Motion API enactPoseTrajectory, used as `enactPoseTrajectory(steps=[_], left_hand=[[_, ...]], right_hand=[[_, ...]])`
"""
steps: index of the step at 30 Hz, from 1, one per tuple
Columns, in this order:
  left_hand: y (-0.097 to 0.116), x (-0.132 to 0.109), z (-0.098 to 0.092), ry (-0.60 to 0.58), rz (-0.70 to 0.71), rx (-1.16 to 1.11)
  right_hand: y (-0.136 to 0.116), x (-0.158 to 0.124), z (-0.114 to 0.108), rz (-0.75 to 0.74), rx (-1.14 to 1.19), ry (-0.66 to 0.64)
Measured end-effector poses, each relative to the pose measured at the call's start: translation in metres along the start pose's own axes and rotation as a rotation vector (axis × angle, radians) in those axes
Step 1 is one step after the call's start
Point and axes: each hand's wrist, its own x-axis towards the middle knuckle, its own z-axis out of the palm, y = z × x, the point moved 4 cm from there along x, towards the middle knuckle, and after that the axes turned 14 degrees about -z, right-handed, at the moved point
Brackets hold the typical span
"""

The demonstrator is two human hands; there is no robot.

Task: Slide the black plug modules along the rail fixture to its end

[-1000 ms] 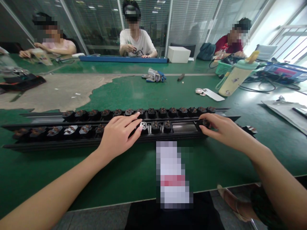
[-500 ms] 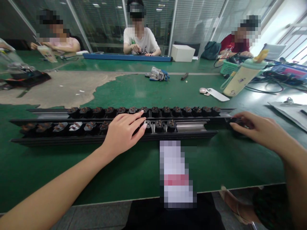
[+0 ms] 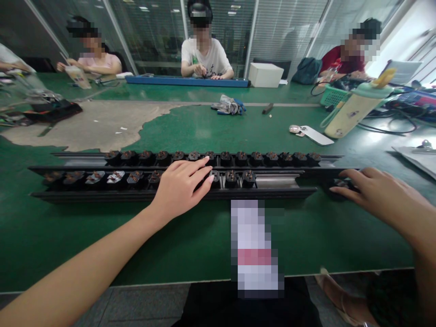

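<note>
Two black rails lie side by side across the table, each holding a row of black socket modules with copper-coloured contacts. My left hand point(image 3: 180, 185) rests over the front rail point(image 3: 112, 196), its fingers stretched across the modules and hiding some of them. To the right of the fingers, socket modules point(image 3: 249, 178) sit in the channel, followed by a bare silvery stretch. Just past that rail's right end, my right hand point(image 3: 371, 185) grips a dark socket module point(image 3: 337, 188), partly covered by the fingers. The rear rail point(image 3: 334, 159) carries its own full-looking row.
Beyond the rails lie gloves point(image 3: 229, 105), a white phone point(image 3: 317, 135) and a yellow bottle point(image 3: 357, 109). A clipboard point(image 3: 417, 159) is at the right. Several people sit around the table; a blue bar point(image 3: 187, 81) lies before one of them.
The view has shifted slightly, moving the scene to the right. My right hand has brought the dark module a little closer to the front rail's end. My left hand stays over the rail.
</note>
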Motion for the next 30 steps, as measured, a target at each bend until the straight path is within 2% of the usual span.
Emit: enactPoseTrajectory(steps=[2,4,7,10,13,16,19,30], left_hand=[[0.000,0.000,0.000,0.003,0.005,0.007],[0.001,0.000,0.000,0.002,0.011,0.014],[0.001,0.000,0.000,0.006,0.018,0.019],[0.001,-0.001,0.001,0.014,0.018,0.020],[-0.001,-0.001,0.002,-0.002,0.009,0.019],[-0.002,-0.001,0.003,-0.009,0.003,0.014],[-0.002,-0.001,0.003,-0.017,-0.008,0.010],[-0.003,0.001,0.003,-0.099,-0.087,-0.028]], right_hand=[[-0.024,0.010,-0.027,-0.107,-0.046,0.071],[-0.060,0.027,-0.057,-0.237,0.061,0.196],[-0.121,0.059,-0.086,-0.420,0.250,0.245],[-0.169,0.088,-0.094,-0.499,0.259,0.220],[-0.193,0.106,-0.087,-0.525,0.285,0.122],[-0.199,0.115,-0.080,-0.492,0.375,0.042],[-0.192,0.117,-0.076,-0.437,0.460,0.030],[-0.120,0.082,-0.057,-0.252,0.605,0.095]])
